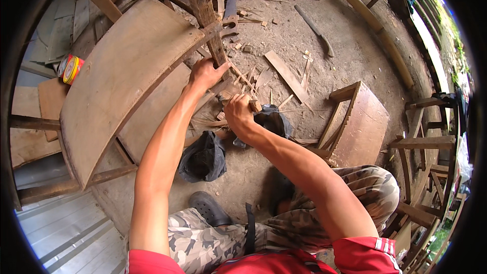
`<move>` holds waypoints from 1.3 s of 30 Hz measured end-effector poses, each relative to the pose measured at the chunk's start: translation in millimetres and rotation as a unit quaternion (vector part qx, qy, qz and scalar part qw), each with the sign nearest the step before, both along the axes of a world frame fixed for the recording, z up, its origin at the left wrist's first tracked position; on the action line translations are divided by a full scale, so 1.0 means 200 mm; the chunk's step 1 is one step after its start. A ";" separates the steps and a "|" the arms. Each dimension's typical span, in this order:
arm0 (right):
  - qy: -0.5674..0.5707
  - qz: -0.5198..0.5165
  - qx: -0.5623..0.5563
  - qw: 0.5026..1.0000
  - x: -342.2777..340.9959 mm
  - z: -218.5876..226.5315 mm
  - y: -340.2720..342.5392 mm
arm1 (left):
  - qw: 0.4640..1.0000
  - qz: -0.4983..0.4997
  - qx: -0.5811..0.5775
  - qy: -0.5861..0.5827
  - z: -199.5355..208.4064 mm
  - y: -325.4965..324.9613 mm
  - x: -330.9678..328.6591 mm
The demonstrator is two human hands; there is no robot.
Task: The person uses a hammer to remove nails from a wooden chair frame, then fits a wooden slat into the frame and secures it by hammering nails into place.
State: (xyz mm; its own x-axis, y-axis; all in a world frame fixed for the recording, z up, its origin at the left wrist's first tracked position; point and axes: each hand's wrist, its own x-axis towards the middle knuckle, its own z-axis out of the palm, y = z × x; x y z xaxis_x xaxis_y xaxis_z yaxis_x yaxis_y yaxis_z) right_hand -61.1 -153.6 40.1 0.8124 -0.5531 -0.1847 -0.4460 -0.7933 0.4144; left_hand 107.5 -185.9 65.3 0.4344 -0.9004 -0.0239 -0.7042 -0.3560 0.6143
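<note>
Upright in front of me is a rough wooden post (199, 0), beside a worn curved wooden panel (127, 66). My left hand (204, 74) is wrapped about the lower end of the post, its thumb along the near side. Just below and to the right, my right hand (239, 113) is closed round a short wooden handle (255, 105), whose end sticks out past the fingers. The working end of that tool is mostly hidden by the hand, so I cannot make out its kind. Dark crumpled bags (202, 157) lie below both hands.
A handsaw (231, 8) lies behind the post, and a long knife (315, 30) farther right. A flat board (286, 76) and wood scraps litter the dirt floor. At right stands a small wooden frame with a panel (359, 127). A yellow-red can (72, 69) sits far left; bamboo poles (375, 25) edge the back.
</note>
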 end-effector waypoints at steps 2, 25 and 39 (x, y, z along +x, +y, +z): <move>-0.002 -0.005 -0.015 1.000 -0.01 -0.01 -0.01 | 1.000 -0.021 0.018 0.011 0.02 -0.02 -0.01; 0.019 -0.075 -0.028 0.997 0.13 -0.13 0.03 | 0.923 -0.188 0.263 -0.209 -0.27 0.04 -0.03; 0.064 -0.090 0.021 0.994 0.16 -0.03 0.04 | 0.926 -0.184 0.262 -0.198 -0.27 0.06 -0.04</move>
State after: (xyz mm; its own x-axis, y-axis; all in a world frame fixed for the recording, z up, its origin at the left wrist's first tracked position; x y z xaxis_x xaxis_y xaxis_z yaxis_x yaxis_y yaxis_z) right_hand -29.9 -144.6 33.3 0.6698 -0.6766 -0.3060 -0.5269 -0.7234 0.4461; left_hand 99.3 -174.7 12.2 0.1690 -0.8990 -0.4040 -0.9702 -0.2239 0.0924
